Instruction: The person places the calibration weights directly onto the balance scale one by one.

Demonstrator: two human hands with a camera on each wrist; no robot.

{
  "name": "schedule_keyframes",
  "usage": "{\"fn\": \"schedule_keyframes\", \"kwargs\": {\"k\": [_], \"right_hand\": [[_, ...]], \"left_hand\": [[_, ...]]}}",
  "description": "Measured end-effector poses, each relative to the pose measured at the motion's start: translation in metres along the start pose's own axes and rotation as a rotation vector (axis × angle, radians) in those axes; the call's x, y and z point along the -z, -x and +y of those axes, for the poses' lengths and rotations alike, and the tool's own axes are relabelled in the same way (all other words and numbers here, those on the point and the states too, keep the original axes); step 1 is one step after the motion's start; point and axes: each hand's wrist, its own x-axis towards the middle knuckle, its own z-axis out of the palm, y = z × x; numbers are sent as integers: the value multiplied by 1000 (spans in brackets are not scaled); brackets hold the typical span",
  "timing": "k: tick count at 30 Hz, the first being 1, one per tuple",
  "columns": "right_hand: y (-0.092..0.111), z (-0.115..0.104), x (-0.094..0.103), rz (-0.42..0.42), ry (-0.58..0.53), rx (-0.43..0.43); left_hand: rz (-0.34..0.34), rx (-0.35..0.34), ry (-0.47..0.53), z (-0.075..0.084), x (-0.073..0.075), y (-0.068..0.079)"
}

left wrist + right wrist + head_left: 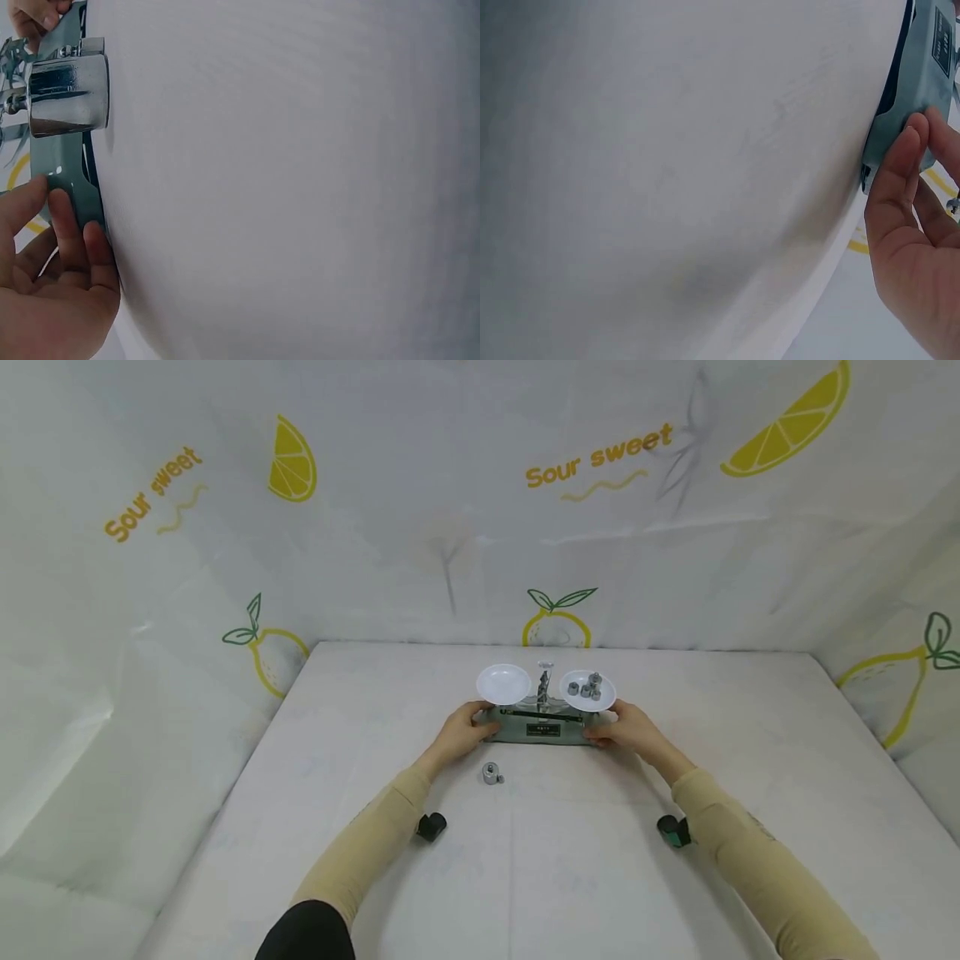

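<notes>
A grey-green balance scale (517, 730) with two white pans stands toward the back of the table. My left hand (461, 732) grips the left end of its base, thumb and fingers curled around the edge. At the other end, my right hand (633, 731) holds the base the same way; in the right wrist view its fingertips (907, 146) press on the green casing. The left pan (503, 683) is a plain white dish. Several small metal weights (587, 691) sit in the right pan (606, 700).
A larger metal weight (491, 772) stands on the white table (465, 877) in front of the scale, with a tiny weight (501, 779) beside it. Behind the table rises a white backdrop (420, 527) printed with lemons.
</notes>
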Motion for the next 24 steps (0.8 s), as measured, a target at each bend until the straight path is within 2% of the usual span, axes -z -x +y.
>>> {"fn": "schedule_keyframes", "kwargs": {"k": [11,15,20,24], "right_hand": [[0,-2,0,10,35,-3],[0,-3,2,15,53,-15],[0,-4,0,10,50,-21],[0,-4,-1,8,58,-16]], "left_hand": [[-32,4,101,7,10,20],[-48,-1,104,6,13,27],[-126,-26,85,8,13,38],[-194,-82,36,9,12,46]]}}
